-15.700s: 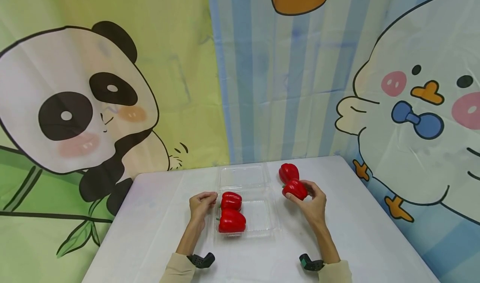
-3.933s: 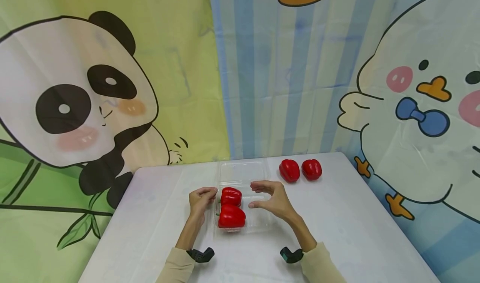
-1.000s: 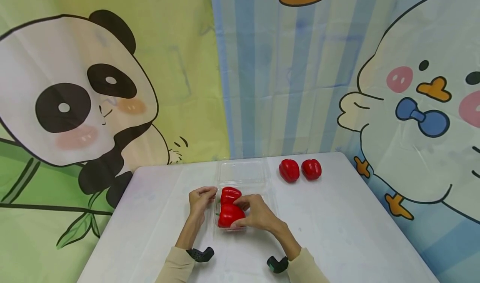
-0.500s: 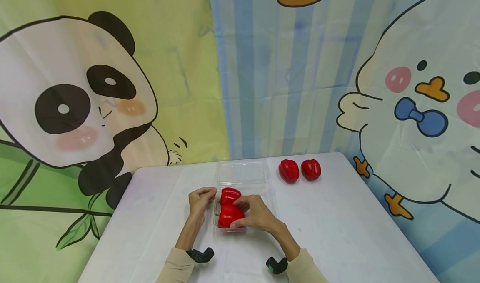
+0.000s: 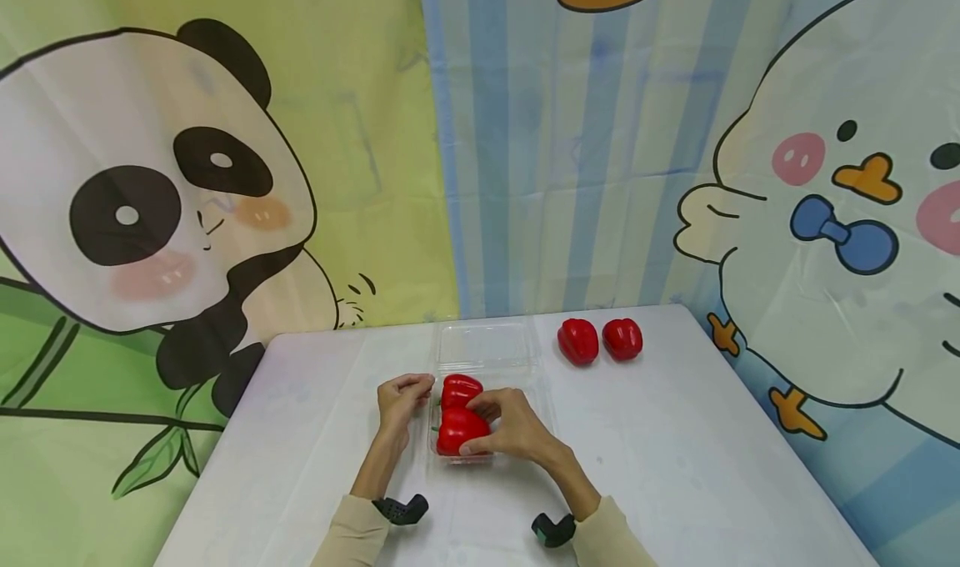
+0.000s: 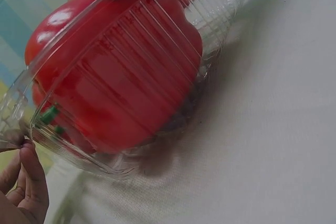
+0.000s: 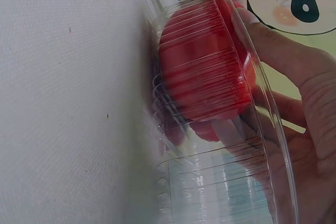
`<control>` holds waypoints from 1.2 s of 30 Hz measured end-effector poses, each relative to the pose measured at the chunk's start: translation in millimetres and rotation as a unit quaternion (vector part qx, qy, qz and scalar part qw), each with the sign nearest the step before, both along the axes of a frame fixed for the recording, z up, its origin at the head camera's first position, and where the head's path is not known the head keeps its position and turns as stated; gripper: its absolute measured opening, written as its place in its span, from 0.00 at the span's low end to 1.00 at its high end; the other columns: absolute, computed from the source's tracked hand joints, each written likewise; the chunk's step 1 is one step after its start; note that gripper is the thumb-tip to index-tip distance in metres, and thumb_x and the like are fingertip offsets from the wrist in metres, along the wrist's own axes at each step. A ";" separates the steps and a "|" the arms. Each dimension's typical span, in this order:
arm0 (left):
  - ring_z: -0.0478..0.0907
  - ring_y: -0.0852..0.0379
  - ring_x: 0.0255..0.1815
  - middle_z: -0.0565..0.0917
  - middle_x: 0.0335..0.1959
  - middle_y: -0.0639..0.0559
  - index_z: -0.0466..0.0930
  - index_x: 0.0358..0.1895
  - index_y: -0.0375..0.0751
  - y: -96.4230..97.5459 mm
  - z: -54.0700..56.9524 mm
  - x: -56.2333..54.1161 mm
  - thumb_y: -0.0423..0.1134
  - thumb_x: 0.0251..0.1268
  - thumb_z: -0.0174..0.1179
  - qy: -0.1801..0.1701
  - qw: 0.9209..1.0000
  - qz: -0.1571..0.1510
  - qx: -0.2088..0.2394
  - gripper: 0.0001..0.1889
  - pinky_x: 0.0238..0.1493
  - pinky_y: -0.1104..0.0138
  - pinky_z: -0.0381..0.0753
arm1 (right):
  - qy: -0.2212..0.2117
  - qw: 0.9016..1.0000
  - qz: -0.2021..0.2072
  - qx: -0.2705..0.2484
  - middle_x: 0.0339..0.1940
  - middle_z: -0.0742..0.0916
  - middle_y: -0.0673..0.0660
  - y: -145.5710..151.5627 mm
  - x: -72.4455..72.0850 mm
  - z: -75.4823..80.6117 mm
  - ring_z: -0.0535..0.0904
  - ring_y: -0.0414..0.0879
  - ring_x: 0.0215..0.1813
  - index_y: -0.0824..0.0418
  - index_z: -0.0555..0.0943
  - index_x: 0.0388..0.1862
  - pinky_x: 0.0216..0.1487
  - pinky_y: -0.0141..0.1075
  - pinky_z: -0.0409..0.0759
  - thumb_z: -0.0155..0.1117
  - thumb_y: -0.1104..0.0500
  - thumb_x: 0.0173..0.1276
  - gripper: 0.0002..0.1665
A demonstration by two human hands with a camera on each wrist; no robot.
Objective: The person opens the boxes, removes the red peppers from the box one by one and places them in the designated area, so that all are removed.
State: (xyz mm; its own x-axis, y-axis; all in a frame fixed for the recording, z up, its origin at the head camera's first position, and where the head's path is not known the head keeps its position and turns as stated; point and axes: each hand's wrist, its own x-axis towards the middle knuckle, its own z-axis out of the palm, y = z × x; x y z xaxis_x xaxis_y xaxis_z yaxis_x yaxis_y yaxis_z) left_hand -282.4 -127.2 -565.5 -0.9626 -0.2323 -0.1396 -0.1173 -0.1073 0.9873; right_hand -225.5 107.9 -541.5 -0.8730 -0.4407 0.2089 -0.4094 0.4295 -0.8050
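Note:
In the head view, two red bell peppers lie one behind the other in the left half of a clear plastic clamshell box [image 5: 463, 460]. My right hand [image 5: 513, 425] grips the near bell pepper [image 5: 453, 430], thumb at its front side and fingers at its back. The far bell pepper [image 5: 459, 388] sits just behind it. At the box's left edge, my left hand [image 5: 401, 402] pinches the rim; the left wrist view shows thumb and fingertip meeting there, near a pepper's green stem [image 6: 50, 114]. The right wrist view shows the held pepper through the ribbed wall [image 7: 202, 61].
The box's lid [image 5: 483, 346] lies folded back behind it on the white table [image 5: 675, 450]. Two more red bell peppers, a left one [image 5: 578, 342] and a right one [image 5: 622, 339], stand side by side at the back right. A printed curtain [image 5: 517, 175] hangs behind the table.
The pepper my right hand held earlier now stands at the back right beside another. My right hand has since moved left onto the near pepper in the box. The left hand has stayed put.

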 end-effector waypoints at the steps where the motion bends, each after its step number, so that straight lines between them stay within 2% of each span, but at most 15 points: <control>1: 0.84 0.64 0.27 0.92 0.30 0.52 0.91 0.48 0.24 0.2 0.0 -0.5 0.33 0.70 0.74 -0.001 1.000 0.000 -0.001 0.12 0.31 0.74 0.87 | -0.001 1.000 -0.002 -0.001 0.53 0.95 0.52 0.1 0.1 0.8 0.89 0.43 0.49 0.57 0.90 0.60 0.53 0.42 0.93 0.89 0.48 0.56 0.34; 5: 0.83 0.64 0.27 0.93 0.30 0.52 0.90 0.49 0.24 -1.2 2.0 0.1 0.34 0.70 0.74 -0.002 1.000 -0.008 0.004 0.14 0.31 0.74 0.87 | -0.002 1.000 -0.004 -0.009 0.53 0.95 0.52 1.4 0.1 1.6 0.90 0.44 0.50 0.56 0.90 0.60 0.53 0.38 0.91 0.89 0.48 0.57 0.33; 9: 0.83 0.64 0.27 0.93 0.31 0.52 0.90 0.50 0.23 -1.8 3.7 2.4 0.34 0.71 0.73 -0.003 1.000 -0.013 0.008 0.14 0.32 0.73 0.87 | -0.002 1.000 -0.002 -0.022 0.54 0.94 0.53 2.8 0.4 0.8 0.90 0.45 0.51 0.57 0.89 0.60 0.54 0.39 0.91 0.88 0.48 0.56 0.33; 16: 0.84 0.62 0.29 0.94 0.34 0.50 0.89 0.51 0.23 -2.1 1.6 0.0 0.33 0.72 0.72 -0.008 1.000 -0.017 0.011 0.14 0.33 0.72 0.88 | -0.013 0.999 0.001 -0.035 0.56 0.93 0.52 3.8 1.6 3.9 0.89 0.47 0.54 0.54 0.87 0.61 0.56 0.38 0.90 0.87 0.48 0.57 0.34; 24: 0.84 0.63 0.28 0.92 0.30 0.54 0.90 0.51 0.23 -0.1 2.5 2.6 0.32 0.71 0.73 -0.011 1.000 -0.011 0.011 0.14 0.32 0.74 0.87 | -0.016 0.999 0.002 -0.046 0.57 0.92 0.53 7.5 4.1 6.4 0.88 0.47 0.54 0.56 0.87 0.63 0.56 0.38 0.90 0.87 0.47 0.58 0.35; 30: 0.83 0.64 0.28 0.92 0.30 0.55 0.90 0.51 0.23 0.6 3.0 4.0 0.32 0.71 0.73 -0.007 1.000 -0.011 0.010 0.14 0.32 0.74 0.86 | -0.011 0.998 0.009 -0.055 0.59 0.91 0.54 10.3 3.8 6.7 0.87 0.47 0.56 0.55 0.86 0.65 0.58 0.41 0.90 0.86 0.47 0.59 0.36; 36: 0.83 0.63 0.28 0.92 0.30 0.52 0.89 0.51 0.21 -0.8 3.5 1.1 0.30 0.71 0.72 -0.004 1.000 -0.019 0.016 0.13 0.32 0.73 0.87 | 0.001 0.998 0.004 -0.064 0.61 0.90 0.56 13.4 4.0 7.4 0.86 0.46 0.56 0.56 0.86 0.66 0.57 0.42 0.91 0.85 0.47 0.59 0.36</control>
